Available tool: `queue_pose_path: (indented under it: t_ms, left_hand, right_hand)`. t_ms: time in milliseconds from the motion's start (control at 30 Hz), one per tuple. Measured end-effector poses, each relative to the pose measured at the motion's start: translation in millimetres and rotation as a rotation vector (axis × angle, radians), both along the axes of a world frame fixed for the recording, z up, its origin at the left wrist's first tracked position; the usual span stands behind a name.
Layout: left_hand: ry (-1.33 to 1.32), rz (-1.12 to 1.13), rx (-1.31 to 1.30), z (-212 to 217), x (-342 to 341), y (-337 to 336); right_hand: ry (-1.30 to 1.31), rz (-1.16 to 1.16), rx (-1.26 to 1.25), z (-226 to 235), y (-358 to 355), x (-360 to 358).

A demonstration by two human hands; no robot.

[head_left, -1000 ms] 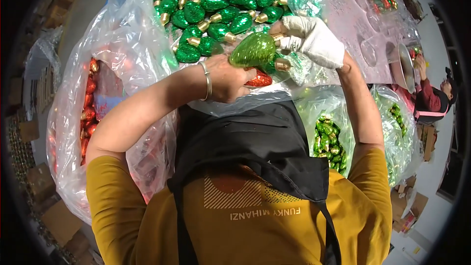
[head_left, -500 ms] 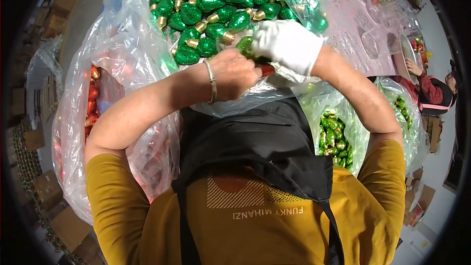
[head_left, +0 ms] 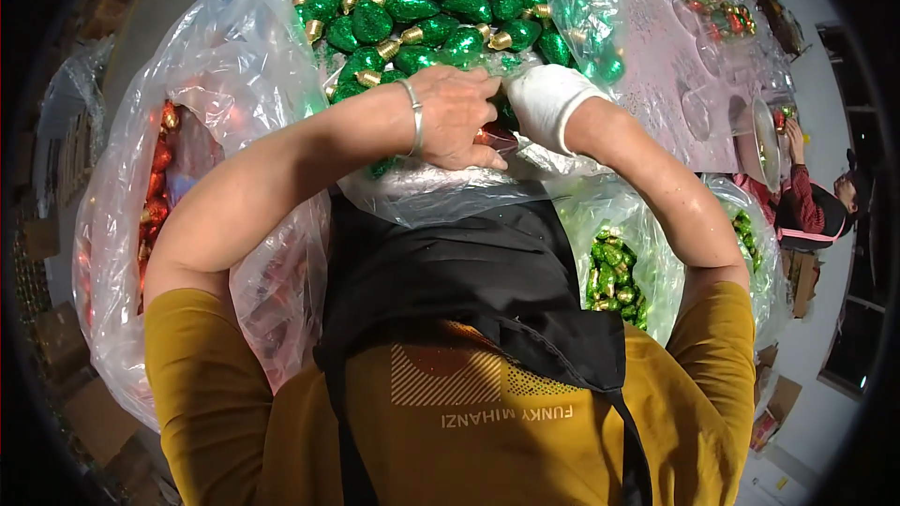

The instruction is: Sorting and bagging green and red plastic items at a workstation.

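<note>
My bare left hand [head_left: 459, 112], a bracelet on its wrist, curls over a small red ornament [head_left: 494, 138] at the near edge of a big clear bag [head_left: 234, 56] full of green glitter bulb ornaments [head_left: 412, 9] with gold caps. My right hand [head_left: 548, 103], in a white glove, presses knuckle to knuckle against the left hand. Its fingers are tucked behind the left hand, so what it holds is hidden. Both hands hover just above the bag's crumpled front fold.
A clear bag of red ornaments [head_left: 155, 187] stands at the left, and another bag of green ones [head_left: 614, 272] at the lower right. A pink table [head_left: 675, 66] with clear cups lies beyond. Another person [head_left: 825, 206] sits at the far right. Cardboard boxes [head_left: 56, 347] line the left.
The gloved right hand, which held up a green ornament, has come down against my left hand. The green ornament is now out of sight between the hands.
</note>
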State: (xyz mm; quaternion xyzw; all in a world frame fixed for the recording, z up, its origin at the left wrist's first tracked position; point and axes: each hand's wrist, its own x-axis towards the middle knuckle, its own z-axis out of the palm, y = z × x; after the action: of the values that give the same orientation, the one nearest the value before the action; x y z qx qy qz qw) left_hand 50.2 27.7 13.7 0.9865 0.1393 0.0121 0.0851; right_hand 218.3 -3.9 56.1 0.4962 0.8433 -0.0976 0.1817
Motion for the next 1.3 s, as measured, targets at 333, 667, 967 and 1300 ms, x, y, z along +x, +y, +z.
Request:
queue_pose_path:
  t_ms: [333,667,967,1300]
  left_hand:
    - [0.305,0.083,-0.058,7.8,9.5,12.0]
    - [0.249,0.059,-0.127,-1.7,3.5,25.8]
    - [0.362,0.147,-0.153,1.7,0.5,13.7]
    - [0.341,0.114,-0.059,8.9,3.5,14.5]
  right_hand:
    - [0.126,-0.216,0.219,-7.7,-14.9,-1.9]
    - [0.060,-0.120,-0.097,0.4,24.2,-4.5]
    - [-0.164,-0.021,-0.135,-8.0,36.8,-28.8]
    - [0.024,-0.159,-0.007,14.0,4.6,-9.5]
